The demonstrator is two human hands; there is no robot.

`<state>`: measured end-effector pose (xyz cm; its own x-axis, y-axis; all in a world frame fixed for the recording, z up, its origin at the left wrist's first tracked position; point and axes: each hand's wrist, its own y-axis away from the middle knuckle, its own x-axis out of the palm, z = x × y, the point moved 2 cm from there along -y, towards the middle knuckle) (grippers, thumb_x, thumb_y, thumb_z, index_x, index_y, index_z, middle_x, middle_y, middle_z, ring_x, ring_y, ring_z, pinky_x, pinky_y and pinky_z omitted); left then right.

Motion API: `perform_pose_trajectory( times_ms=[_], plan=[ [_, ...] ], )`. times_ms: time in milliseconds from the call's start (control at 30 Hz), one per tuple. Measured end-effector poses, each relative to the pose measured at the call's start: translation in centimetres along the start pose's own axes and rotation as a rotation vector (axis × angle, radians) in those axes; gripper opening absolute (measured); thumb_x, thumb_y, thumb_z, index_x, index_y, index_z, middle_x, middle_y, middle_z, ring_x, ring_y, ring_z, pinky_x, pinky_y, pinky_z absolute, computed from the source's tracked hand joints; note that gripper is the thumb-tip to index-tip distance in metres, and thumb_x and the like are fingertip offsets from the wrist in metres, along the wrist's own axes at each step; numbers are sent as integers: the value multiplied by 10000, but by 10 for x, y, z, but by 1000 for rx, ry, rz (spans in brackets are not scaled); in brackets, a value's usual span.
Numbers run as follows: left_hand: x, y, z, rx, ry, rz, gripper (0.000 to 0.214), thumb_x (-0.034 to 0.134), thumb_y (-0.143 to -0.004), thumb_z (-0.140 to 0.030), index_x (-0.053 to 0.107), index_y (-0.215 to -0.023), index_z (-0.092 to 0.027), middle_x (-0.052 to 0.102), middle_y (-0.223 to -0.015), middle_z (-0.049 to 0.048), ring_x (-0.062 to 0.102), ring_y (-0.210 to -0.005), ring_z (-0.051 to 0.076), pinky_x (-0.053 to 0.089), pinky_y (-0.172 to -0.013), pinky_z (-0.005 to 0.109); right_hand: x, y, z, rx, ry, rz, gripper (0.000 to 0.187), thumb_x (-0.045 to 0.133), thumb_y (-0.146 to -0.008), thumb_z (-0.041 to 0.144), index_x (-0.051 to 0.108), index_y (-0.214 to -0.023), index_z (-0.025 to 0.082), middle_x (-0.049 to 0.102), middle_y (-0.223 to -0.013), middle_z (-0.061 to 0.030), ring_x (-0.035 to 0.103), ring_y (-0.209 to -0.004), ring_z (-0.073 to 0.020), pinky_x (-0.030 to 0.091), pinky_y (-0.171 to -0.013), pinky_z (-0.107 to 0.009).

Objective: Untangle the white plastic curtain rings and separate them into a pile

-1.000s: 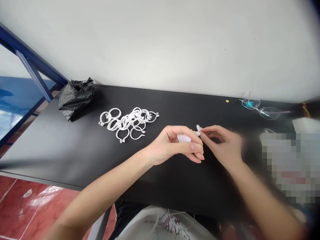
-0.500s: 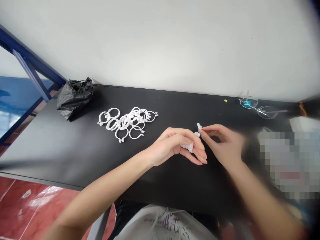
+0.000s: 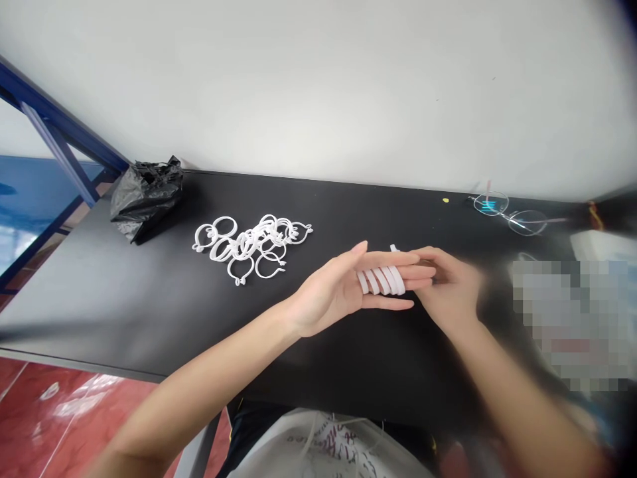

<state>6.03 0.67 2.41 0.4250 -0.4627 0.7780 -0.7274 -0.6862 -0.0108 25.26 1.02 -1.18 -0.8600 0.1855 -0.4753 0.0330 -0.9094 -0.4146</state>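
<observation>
My left hand (image 3: 328,295) is stretched out flat over the black table (image 3: 124,299), palm turned up and to the right. Several white plastic rings (image 3: 381,281) sit side by side round its middle fingers. My right hand (image 3: 450,292) lies just behind the left fingertips. Its fingers are pinched on a small white ring (image 3: 395,249), of which only an end shows above the left fingers. A loose pile of white rings (image 3: 249,244) lies on the table to the left of both hands.
A crumpled black plastic bag (image 3: 144,197) sits at the table's far left corner. A pair of glasses (image 3: 512,214) and a small yellow dot (image 3: 445,200) lie near the wall on the right. A blurred-out patch covers the right end.
My left hand has uncurled from a loose grip to straight fingers, which shows the rings stacked on them. My right hand has stayed at the left fingertips.
</observation>
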Motion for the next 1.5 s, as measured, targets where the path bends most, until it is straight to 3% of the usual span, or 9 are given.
perform_pose_trajectory(
  times_ms=[100,233,433,700,933,1300,1500],
  plan=[
    [2,2,-1,-9,3,-1,463,433,-986,-465,662,-1234,-149,600,-1358,164,474,-1350,343,424,-1056,503,-2,0,0,-17,-13,-32,190,662,-740,81,691,-840,240,698,-747,39,643,-598,-121,507,-564,-243],
    [4,3,0,25,-59,-26,357,494,-984,-335,660,-1240,-149,602,-1353,172,534,-1298,333,470,-1019,476,-3,-1,2,14,-46,-55,121,699,-764,149,691,-849,235,703,-772,23,641,-592,-127,504,-561,-261],
    [5,4,1,-6,-133,-77,357,550,-966,-330,661,-1236,-124,663,-1261,181,602,-1223,319,541,-948,429,-1,0,5,23,-91,-74,65,725,-780,205,698,-826,241,693,-745,25,653,-608,-142,515,-557,-274],
    [7,5,1,19,-73,-28,335,508,-988,-294,662,-1235,-129,651,-1275,193,636,-1179,300,553,-934,393,-5,5,21,-194,-76,-445,193,752,-743,79,721,-882,210,716,-757,-11,681,-635,-165,553,-517,-284],
    [8,7,1,21,-137,-37,333,500,-992,-262,625,-1286,-171,695,-1206,162,669,-1130,277,554,-918,391,-9,4,33,-207,-64,-369,158,707,-764,48,716,-828,192,707,-702,-35,669,-568,-169,552,-484,-295],
    [11,10,-2,42,-264,-11,331,534,-978,-303,649,-1253,-159,740,-1111,143,691,-1089,269,565,-895,354,-6,5,29,-213,-81,-381,201,717,-754,34,722,-842,215,710,-716,-32,679,-595,-176,553,-485,-292],
    [12,10,-4,76,-227,1,305,567,-948,-158,650,-1242,-170,736,-1134,122,684,-1108,248,572,-908,337,-7,6,28,-226,-72,-365,218,708,-752,30,716,-863,218,715,-726,-36,673,-583,-172,546,-459,-290]
  ],
)
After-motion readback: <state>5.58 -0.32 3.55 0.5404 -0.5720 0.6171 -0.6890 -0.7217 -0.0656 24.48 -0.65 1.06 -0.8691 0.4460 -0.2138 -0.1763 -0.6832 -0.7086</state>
